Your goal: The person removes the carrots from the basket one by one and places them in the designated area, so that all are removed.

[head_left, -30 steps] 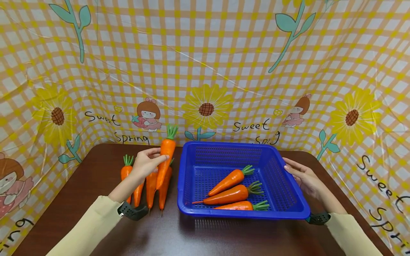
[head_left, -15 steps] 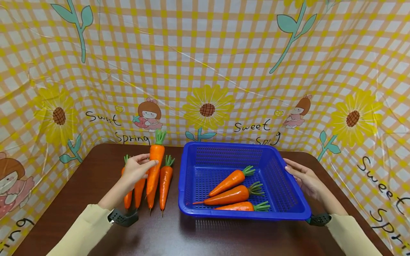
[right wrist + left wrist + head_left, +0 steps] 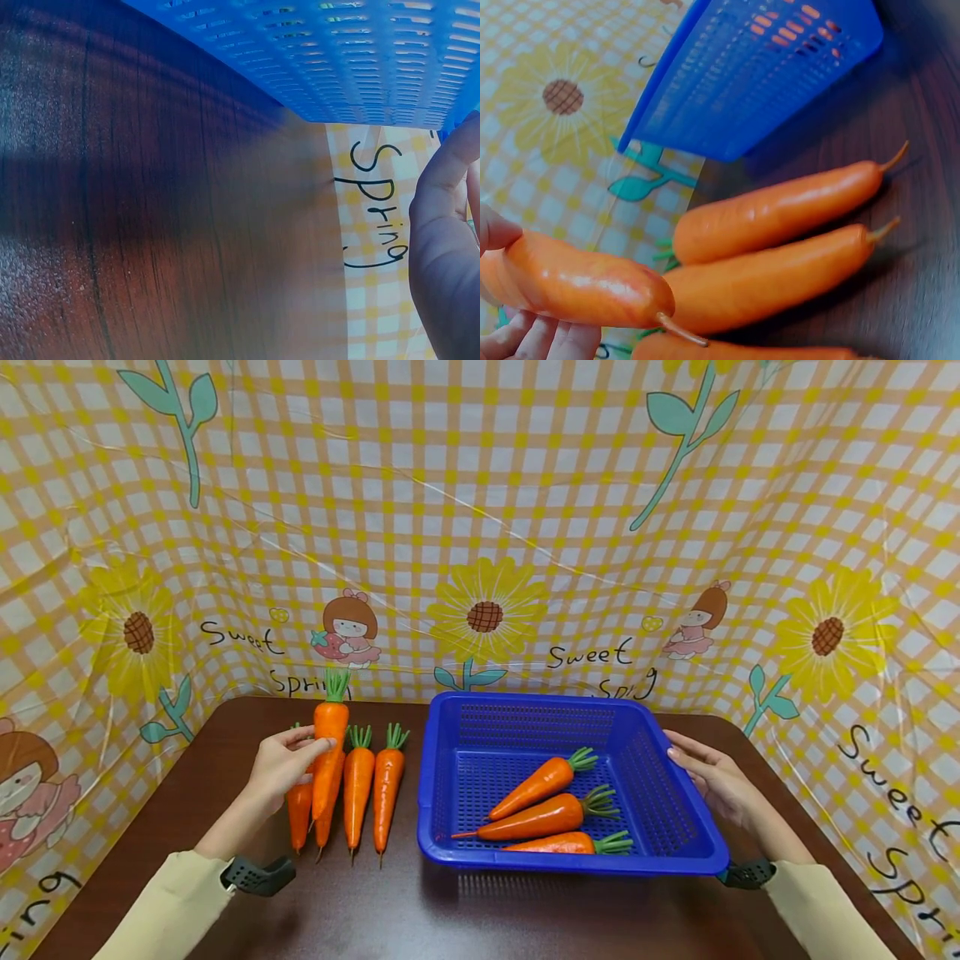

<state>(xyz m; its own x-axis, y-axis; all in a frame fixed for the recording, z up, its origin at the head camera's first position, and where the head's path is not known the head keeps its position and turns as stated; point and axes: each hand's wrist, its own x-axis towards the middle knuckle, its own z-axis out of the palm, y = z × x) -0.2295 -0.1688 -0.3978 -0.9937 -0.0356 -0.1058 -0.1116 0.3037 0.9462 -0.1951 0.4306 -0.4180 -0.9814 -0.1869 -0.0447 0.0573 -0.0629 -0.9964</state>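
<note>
In the head view my left hand [image 3: 281, 768] pinches an orange carrot [image 3: 327, 768] with a green top between thumb and fingers, top end up, above the row on the table. It covers part of a carrot behind it. To its right lie two carrots, a nearer one [image 3: 358, 789] and an outer one [image 3: 388, 789]; another [image 3: 298, 814] shows under the hand. The left wrist view has the held carrot [image 3: 592, 285] close up. My right hand [image 3: 716, 781] holds the right rim of a blue perforated basket [image 3: 442, 856], its thumb [image 3: 442, 225] showing in the right wrist view.
Three carrots lie inside the basket, one of them in the middle [image 3: 532, 818], tops to the right. The dark brown table [image 3: 360, 910] carries everything. A checked cloth [image 3: 480, 502] with sunflowers rises behind and at both sides.
My left hand has moved left, away from the basket, taking its carrot along the row. The two right-hand carrots on the table are now uncovered. My right hand and the basket stay put.
</note>
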